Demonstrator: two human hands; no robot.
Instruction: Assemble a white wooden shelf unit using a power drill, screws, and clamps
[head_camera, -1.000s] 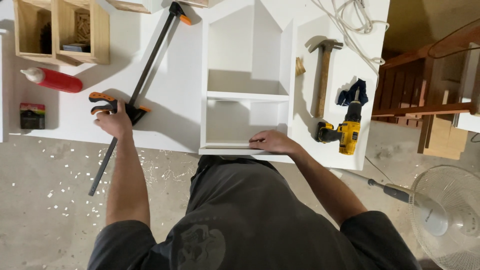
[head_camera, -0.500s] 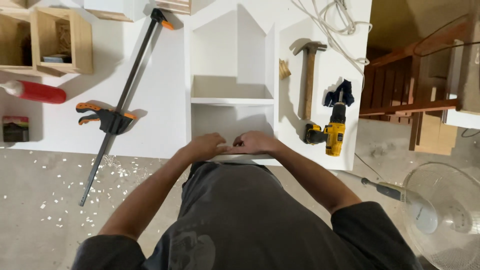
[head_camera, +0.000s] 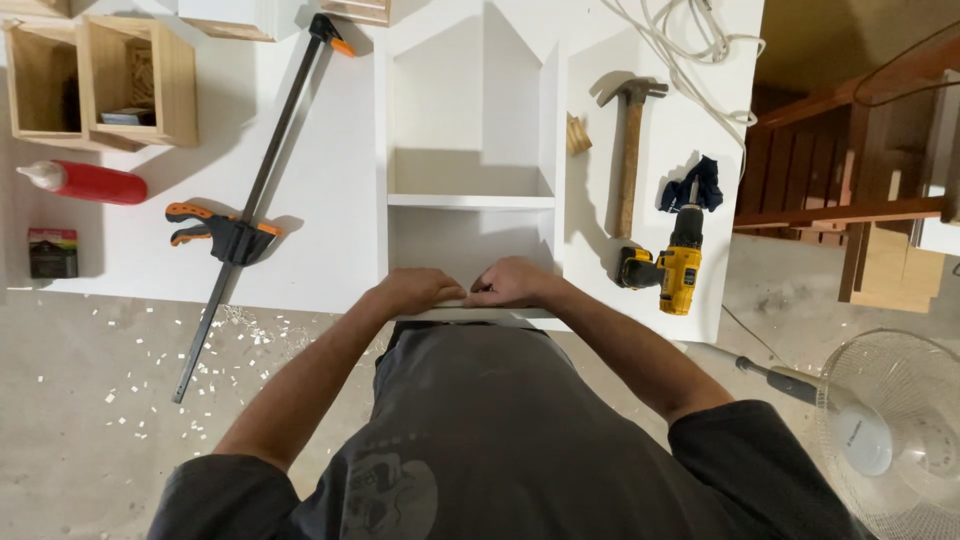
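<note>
A white house-shaped shelf box lies on its back on the white worktable. It has a peaked top and one cross shelf. My left hand and my right hand rest side by side on the box's near bottom panel, fingers curled over its edge at the table's front. A long bar clamp with orange and black handle lies left of the box, untouched.
A hammer and a yellow cordless drill lie right of the box. A red glue bottle, a small dark box and wooden cubby boxes sit at left. A white cord trails at back right. A fan stands on the floor at right.
My left hand left the bar clamp and moved right to the box's near edge, joining my right hand. The view shifted slightly.
</note>
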